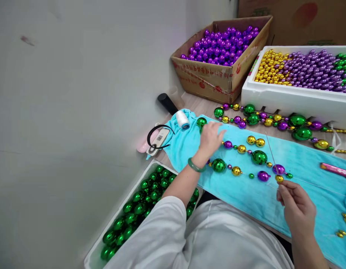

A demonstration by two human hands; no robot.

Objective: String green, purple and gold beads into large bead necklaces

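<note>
head view | facing forward, down | close above towel (298,157) | tilt hard to judge

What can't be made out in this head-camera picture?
Head view:
Bead strand: part covered by the left hand, so its grip is unclear.
Thin rod: lower end hidden by the gold bead and right hand.
Lower-left bin: partly hidden by the left sleeve.
White foam box, pink stick: right ends cut off by the right edge.
</note>
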